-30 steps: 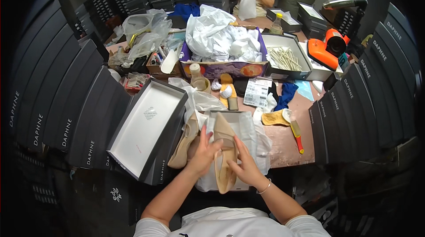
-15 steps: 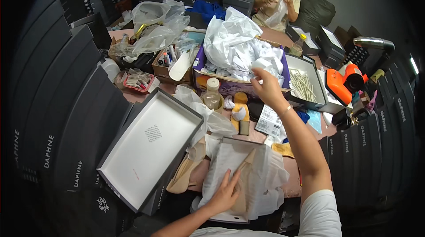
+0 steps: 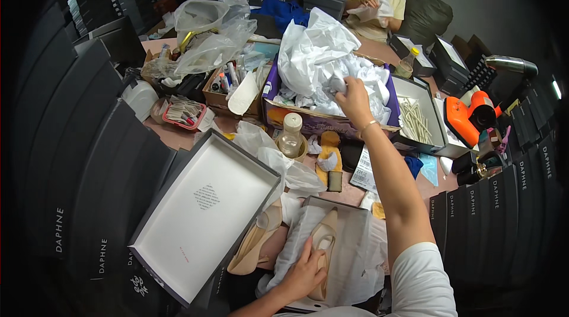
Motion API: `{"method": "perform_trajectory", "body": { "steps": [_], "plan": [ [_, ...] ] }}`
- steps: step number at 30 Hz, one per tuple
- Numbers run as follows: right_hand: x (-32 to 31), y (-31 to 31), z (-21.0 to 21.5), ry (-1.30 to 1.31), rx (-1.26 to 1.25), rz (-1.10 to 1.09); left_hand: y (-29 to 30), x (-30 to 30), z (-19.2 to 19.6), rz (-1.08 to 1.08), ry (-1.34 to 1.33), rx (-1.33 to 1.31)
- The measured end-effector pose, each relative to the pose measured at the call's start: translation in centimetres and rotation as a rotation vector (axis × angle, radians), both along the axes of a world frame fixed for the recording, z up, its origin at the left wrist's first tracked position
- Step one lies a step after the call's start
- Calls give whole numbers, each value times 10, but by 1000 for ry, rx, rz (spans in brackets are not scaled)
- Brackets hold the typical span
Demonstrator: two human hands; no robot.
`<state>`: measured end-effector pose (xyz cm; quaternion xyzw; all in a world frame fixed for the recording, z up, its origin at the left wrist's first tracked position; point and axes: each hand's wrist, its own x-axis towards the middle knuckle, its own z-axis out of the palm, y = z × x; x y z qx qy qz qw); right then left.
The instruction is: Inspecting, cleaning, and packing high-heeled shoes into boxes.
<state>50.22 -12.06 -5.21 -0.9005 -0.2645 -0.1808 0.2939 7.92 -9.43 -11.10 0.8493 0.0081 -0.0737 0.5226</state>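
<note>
My left hand point(image 3: 305, 275) is on a beige pointed shoe point(image 3: 328, 243), fingers closed over its side. That shoe lies on white tissue paper point(image 3: 354, 246) in a dark shoe box point(image 3: 314, 199), its opening facing up. A second beige shoe point(image 3: 256, 246) lies left of the box on the table. Farther off, my right hand point(image 3: 354, 102) reaches over a purple-edged carton point(image 3: 308, 117) heaped with crumpled white paper point(image 3: 314, 44). Its fingers are closed on a greyish-white paper wad point(image 3: 336, 84).
A tilted white-lined box lid point(image 3: 204, 216) stands at left. A clear bottle point(image 3: 290, 133), a yellow cloth point(image 3: 329, 154) and a printed label sheet point(image 3: 364, 170) lie mid-table. Thin white sticks fill a box point(image 3: 441, 139) beside an orange tool point(image 3: 465, 118). Stacked boxes point(image 3: 480, 210) flank me; a person point(image 3: 376, 6) sits opposite.
My right hand has gone from open above the carton's near edge to closed on a paper wad. Under my left hand, the shoe has turned opening-up and the fingers have curled.
</note>
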Motion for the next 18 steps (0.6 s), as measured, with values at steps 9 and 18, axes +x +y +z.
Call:
{"method": "perform_trajectory", "body": {
  "steps": [9, 18],
  "plan": [
    [-313, -119, 20, 670, 496, 381, 7, 3, 58, 270, -315, -587],
    [-422, -142, -21, 1361, 1220, 415, -13, -61, 55, 310, 104, -1394]
  ]
}}
